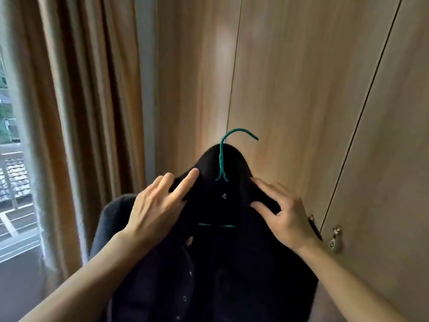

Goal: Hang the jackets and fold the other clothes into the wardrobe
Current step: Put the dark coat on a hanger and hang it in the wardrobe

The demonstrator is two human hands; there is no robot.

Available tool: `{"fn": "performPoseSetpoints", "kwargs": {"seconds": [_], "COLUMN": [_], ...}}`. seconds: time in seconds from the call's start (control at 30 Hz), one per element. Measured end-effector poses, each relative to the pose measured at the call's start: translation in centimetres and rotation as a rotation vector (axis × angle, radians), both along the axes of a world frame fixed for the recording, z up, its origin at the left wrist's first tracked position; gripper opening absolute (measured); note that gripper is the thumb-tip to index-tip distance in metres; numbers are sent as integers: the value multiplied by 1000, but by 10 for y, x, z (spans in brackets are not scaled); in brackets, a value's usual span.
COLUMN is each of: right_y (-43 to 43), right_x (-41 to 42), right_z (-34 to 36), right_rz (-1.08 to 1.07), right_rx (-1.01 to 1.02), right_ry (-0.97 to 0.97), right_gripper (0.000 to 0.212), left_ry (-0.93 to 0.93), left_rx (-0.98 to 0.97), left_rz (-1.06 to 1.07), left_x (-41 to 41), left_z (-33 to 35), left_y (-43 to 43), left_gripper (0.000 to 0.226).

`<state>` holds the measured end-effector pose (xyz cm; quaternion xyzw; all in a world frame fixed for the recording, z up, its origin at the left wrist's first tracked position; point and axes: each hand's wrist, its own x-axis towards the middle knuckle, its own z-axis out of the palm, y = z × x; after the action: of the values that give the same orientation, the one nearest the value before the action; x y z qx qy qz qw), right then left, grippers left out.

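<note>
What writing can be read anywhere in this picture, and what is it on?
"XL": on the small neck tag inside the collar of the black jacket, below the green hanger.
A second, smaller line under it on the same tag is too blurred to read.
No other text shows on the wardrobe doors, the curtain or elsewhere.

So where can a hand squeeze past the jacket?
Bare gap on the left, between the curtain and the black jacket. Crowded at the collar, where the left hand, green hanger and right hand meet. Wardrobe doors are shut.
</note>
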<state>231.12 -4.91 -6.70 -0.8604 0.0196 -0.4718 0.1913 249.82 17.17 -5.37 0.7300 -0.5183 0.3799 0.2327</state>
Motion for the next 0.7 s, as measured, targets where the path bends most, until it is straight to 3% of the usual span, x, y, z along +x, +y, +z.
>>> {"fn": "performPoseSetpoints", "kwargs": {"seconds": [0.3,0.57,0.7], "right_y": [-8,1,6], "right_x": [-116,-195,-225], "right_z": [13,20,19], "right_rz": [-164,-370,-451], "right_rx": [-5,-123,-83], "right_ry": [22,40,125], "right_gripper": [54,48,45], "left_ry": [20,131,192], "left_rx": [3,-98,-117], "left_rz": [-123,-209,-189], "left_x": [-82,-138,-152], "left_z": [11,1,0], "left_y": [-46,-63,-62], "left_gripper": [72,63,64]}}
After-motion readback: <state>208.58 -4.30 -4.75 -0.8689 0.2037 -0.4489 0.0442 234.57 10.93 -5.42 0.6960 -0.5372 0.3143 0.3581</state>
